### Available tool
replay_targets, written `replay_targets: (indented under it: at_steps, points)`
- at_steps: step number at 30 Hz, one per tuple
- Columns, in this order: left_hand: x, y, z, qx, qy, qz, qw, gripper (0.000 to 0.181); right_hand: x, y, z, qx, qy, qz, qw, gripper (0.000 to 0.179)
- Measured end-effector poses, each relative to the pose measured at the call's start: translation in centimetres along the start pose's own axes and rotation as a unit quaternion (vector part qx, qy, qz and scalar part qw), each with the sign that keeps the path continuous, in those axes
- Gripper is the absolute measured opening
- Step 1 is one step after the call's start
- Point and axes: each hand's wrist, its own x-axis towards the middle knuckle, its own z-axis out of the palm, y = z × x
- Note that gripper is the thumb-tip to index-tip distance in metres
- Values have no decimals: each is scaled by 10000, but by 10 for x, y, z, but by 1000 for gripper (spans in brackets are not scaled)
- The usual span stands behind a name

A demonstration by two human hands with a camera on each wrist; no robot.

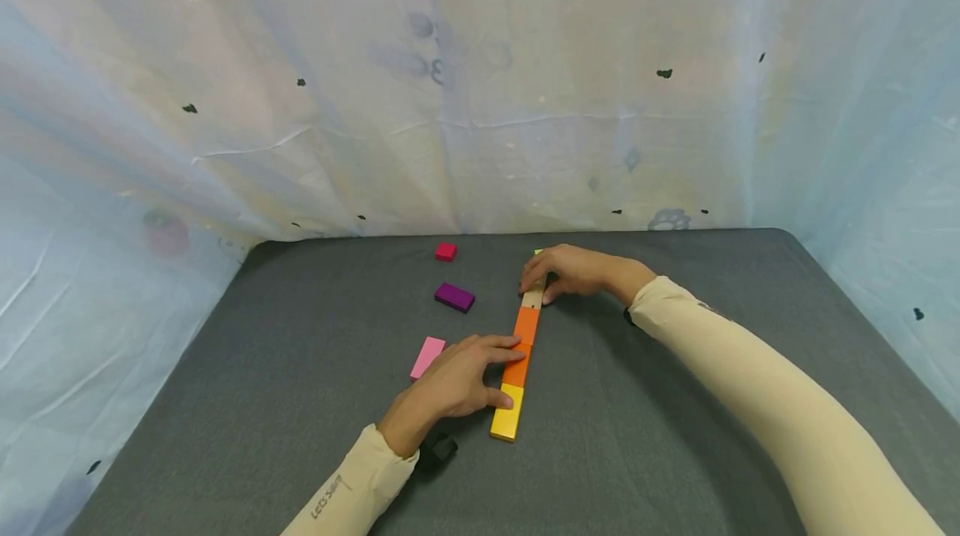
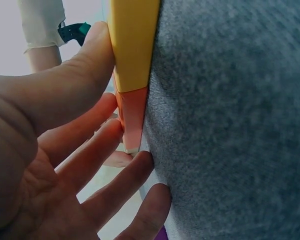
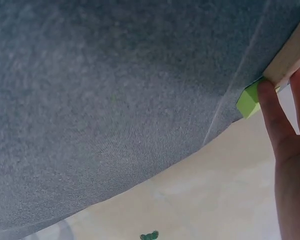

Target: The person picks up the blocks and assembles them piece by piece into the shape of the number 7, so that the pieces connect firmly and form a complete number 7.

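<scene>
A straight row of flat blocks runs away across the dark table: a yellow block [image 1: 507,415] nearest, then two orange blocks [image 1: 527,325], a plain wooden block [image 1: 533,295] and a light green block [image 3: 249,101] at the far end. My left hand [image 1: 457,378] lies along the row's left side, its thumb on the yellow block and its extended fingertips touching the orange ones. At the far end my right hand [image 1: 573,271] pinches the plain wooden block [image 3: 289,57] from above, thumb on the right and fingers on the left. A fingertip overlaps the green block's edge in the right wrist view.
Left of the row lie a pink block [image 1: 427,358], a purple block [image 1: 454,297] and a small red block [image 1: 446,252]. The pink one sits close behind my left hand. A pale sheet [image 1: 480,102] hangs around the grey cloth-covered table [image 1: 315,336].
</scene>
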Motion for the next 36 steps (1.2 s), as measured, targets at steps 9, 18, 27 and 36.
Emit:
replay_targets:
  at_steps: [9, 18, 27, 36]
  points:
    - [0, -1, 0, 13, 55, 69, 10000, 65, 2, 4, 1, 126, 67, 44, 9999, 38]
    - [-1, 1, -1, -24, 69, 60, 10000, 65, 2, 3, 1, 144, 84, 42, 9999, 38]
    - [-2, 0, -3, -48, 86, 71, 9999, 64, 3, -1, -1, -98, -58, 18, 9999, 37]
    - [-1, 0, -2, -64, 30, 22, 10000, 64, -1, -4, -11, -140, 156, 75, 9998, 47]
